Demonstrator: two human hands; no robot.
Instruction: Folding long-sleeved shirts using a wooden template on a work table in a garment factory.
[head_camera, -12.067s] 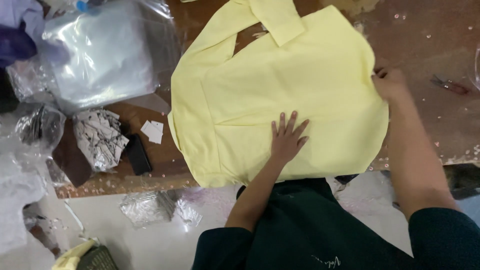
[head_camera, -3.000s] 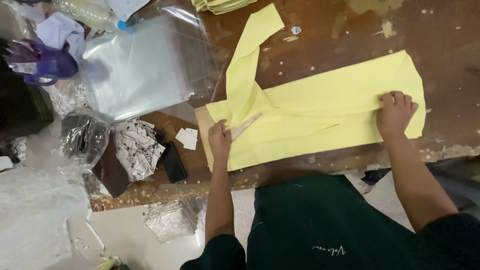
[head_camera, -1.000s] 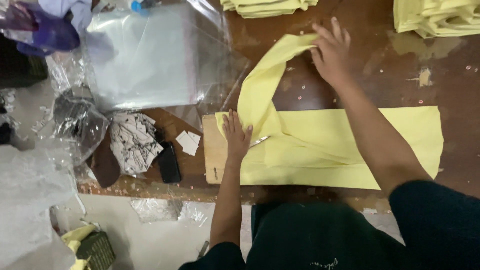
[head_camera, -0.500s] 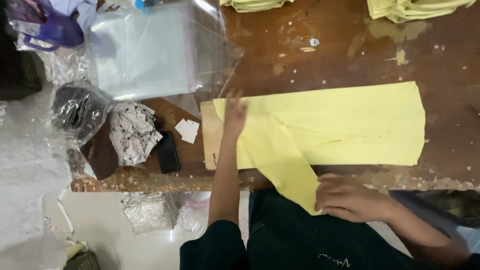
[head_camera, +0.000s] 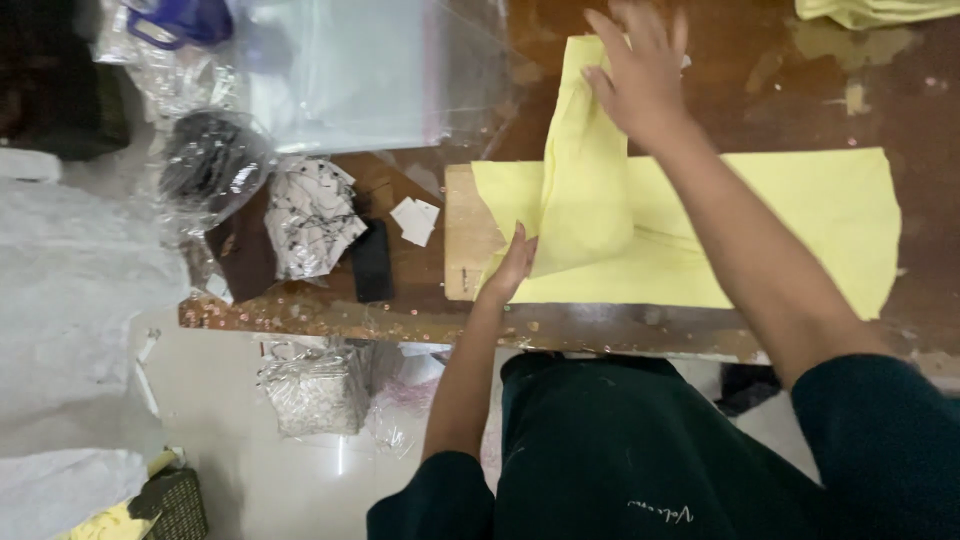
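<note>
yellow shirt (head_camera: 700, 240) is laid flat on the brown table (head_camera: 900, 110) | left hand (head_camera: 512, 265) is pressed on it at 9 o'clock, fingers straight | right hand (head_camera: 640, 70) at 12 o'clock, fingers spread, sleeve flap is lifted

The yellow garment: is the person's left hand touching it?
Touching. The head view shows the left hand pressed flat on the yellow garment, its fingers overlapping the cloth.

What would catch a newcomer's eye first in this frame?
The pale yellow garment, folded into a long strip across the brown worktable, stands out most. The right hand lifts one yellow flap up near the top edge, while the left hand presses the garment's left end over a cardboard sheet.
</note>
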